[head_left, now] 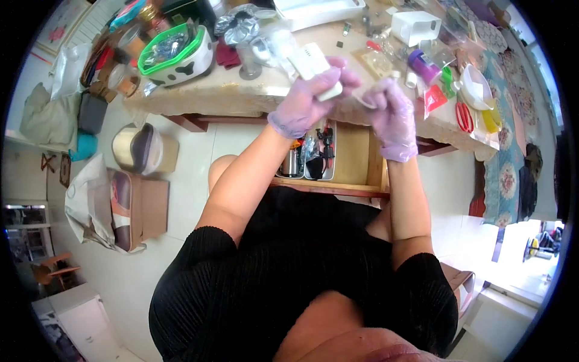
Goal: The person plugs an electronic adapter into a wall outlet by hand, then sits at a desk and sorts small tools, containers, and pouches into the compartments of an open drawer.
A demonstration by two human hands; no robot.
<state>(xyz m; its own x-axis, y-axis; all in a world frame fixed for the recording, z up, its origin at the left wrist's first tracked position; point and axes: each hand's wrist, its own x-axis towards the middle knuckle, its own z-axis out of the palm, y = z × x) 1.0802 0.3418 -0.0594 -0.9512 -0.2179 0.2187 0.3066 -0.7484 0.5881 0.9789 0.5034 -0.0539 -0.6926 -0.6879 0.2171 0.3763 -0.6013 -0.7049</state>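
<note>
My left hand (313,96), in a thin translucent purple glove, is closed around a white rectangular plastic piece (310,61) with small dark marks on its face. A white rounded end shows below the fingers; I cannot tell whether it belongs to the same piece. Close by on the right, my right hand (392,111), gloved the same way, has its fingers curled in a pinch. A thin white cord-like strip (363,102) runs from these fingers towards the left hand. Both hands are held above the front edge of the cloth-covered table (241,96).
Below the hands a wooden drawer (356,154) stands pulled out, with trays of tools. On the table are a green-rimmed basket (202,63), a clear cup (249,67), a purple roll (424,66), red-handled scissors (464,117) and a white bowl (476,87). A bin (163,154) stands left.
</note>
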